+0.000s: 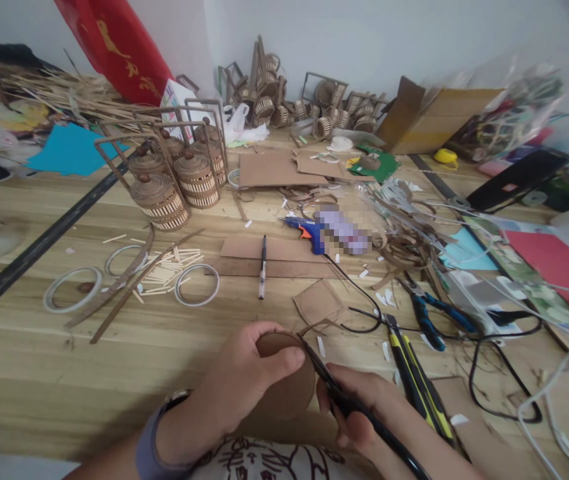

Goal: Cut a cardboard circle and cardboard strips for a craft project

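Note:
My left hand [244, 367], closed, grips a round brown cardboard disc [292, 383] with the thumb on its face. In my right hand [349, 407] is a pair of black scissors [332, 383], the fingers wrapped round the handles. Their blades meet the disc's upper right edge, where a thin curl of cardboard [322, 325] sticks out. Just beyond lies a square cardboard piece [320, 303] with a curved line on it. To the right of my right hand rest two yellow-and-black utility knives [417, 380].
Blue-handled pliers [439, 313], a blue glue gun [309, 230] and looping cords lie right of centre. A pen [263, 267] lies on cardboard strips. White tape rings [197, 285] and small sticks [169, 270] are at left. Lidded woven baskets [159, 200] stand behind; an open carton [432, 120] is at back right.

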A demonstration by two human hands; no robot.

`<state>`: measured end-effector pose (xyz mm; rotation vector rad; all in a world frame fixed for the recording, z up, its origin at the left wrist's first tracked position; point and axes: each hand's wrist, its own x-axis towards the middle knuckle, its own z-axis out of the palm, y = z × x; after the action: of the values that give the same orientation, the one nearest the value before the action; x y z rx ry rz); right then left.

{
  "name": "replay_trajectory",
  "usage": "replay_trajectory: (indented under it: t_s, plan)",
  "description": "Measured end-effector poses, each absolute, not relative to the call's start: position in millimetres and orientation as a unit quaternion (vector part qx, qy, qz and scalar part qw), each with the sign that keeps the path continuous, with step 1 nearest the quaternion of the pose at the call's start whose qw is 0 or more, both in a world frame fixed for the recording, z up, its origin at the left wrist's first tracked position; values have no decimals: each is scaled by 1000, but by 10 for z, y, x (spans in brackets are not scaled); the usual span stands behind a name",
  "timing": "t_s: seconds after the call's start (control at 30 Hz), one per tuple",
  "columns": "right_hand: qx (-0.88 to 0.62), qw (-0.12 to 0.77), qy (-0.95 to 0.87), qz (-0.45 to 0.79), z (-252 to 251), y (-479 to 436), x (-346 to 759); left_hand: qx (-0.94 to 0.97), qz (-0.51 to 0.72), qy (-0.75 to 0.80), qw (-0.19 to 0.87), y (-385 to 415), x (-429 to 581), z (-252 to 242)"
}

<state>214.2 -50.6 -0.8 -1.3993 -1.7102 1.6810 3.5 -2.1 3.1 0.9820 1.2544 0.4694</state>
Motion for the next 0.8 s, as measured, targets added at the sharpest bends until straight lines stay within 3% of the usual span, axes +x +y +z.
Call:
replay_trajectory:
  t_s: [0.5,0.8]
  plan:
    - [-483,162,-620,598,81,-532,2156,466,196,534,678,-18,-16,58]
    - [-476,132,-624,605,-181,-490,2257,467,192,524,686,-16,-16,52]
